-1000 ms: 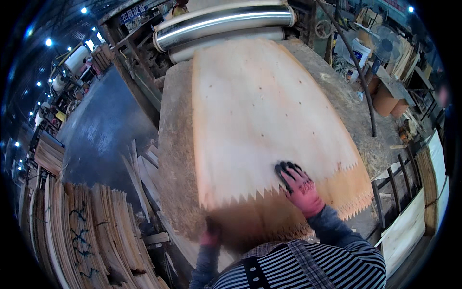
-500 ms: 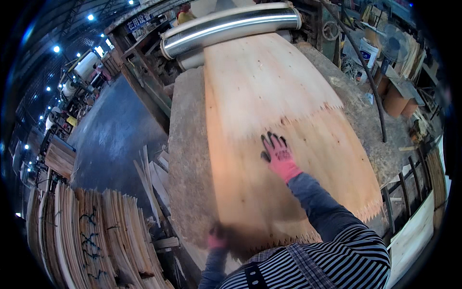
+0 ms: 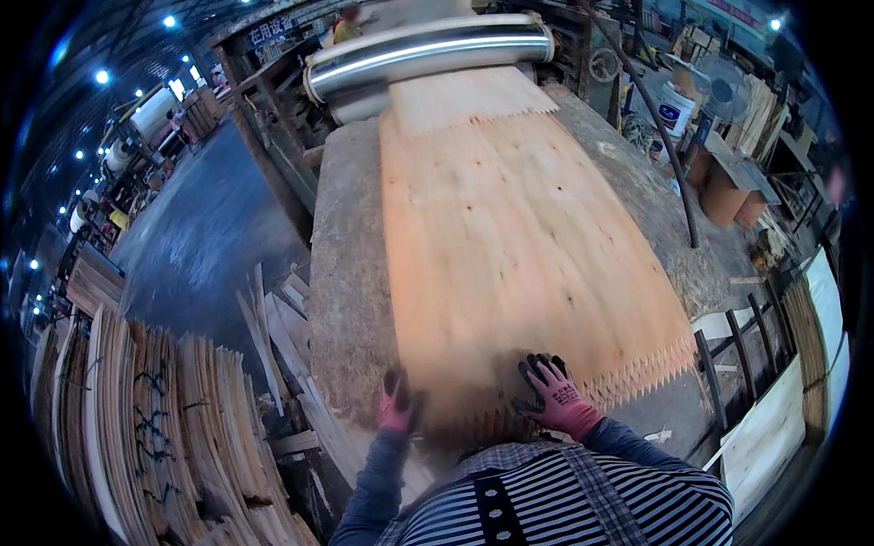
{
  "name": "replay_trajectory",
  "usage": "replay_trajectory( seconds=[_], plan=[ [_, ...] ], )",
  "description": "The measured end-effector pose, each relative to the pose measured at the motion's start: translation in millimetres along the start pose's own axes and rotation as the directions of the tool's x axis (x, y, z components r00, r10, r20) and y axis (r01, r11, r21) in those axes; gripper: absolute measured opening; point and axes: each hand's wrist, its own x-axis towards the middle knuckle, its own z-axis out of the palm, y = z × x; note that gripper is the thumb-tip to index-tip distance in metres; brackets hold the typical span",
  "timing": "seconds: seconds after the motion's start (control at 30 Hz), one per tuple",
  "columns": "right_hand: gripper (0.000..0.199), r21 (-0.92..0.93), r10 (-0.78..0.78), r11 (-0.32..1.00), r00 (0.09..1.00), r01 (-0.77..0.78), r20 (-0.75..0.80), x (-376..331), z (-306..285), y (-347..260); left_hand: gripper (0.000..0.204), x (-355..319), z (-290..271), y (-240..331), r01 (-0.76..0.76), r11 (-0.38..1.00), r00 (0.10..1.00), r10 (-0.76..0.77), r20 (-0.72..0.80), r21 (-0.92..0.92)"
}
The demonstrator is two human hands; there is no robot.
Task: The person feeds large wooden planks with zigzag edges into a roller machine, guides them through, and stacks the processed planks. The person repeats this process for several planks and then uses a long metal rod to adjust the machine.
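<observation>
A long sheet of pale wood veneer [image 3: 519, 237] lies on the worn table, its far part running to a shiny metal roller [image 3: 437, 56]. Its near edge is cut in teeth, and a paler veneer piece [image 3: 455, 96] meets it along a toothed line close to the roller. My right hand [image 3: 555, 399], in a pink glove with black fingers, rests on the sheet by the near toothed edge, fingers spread. At the sheet's near left corner is my left hand [image 3: 398, 402], gloved alike, slightly blurred, fingers forward and thumb apart.
Bundled veneer stacks [image 3: 173, 428] stand at the lower left, beside loose wood strips [image 3: 264, 337]. On the right are a dark slanting bar [image 3: 665, 136], a white bucket [image 3: 675, 107] and metal rails [image 3: 739, 357]. A post frame [image 3: 264, 155] flanks the roller's left end.
The veneer has slid away from me toward the roller, carrying the toothed joint with it. My right hand has come back to the near edge; my left hand has moved slightly forward.
</observation>
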Motion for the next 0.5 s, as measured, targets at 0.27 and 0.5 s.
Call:
replay_trajectory(
  seconds=[0.27,0.5],
  plan=[
    [0.061,0.034,-0.148,0.987,0.969,0.158,-0.200,-36.5,15.9,0.0,0.055,40.8,-78.7,149.2,0.204,0.481,0.964,0.051,0.259,-0.852],
    [0.053,0.102,-0.217,0.972,0.976,0.214,0.022,-4.5,-3.9,6.2,0.057,46.4,-64.1,98.4,0.408,0.584,0.906,-0.163,0.391,-0.702]
  ],
)
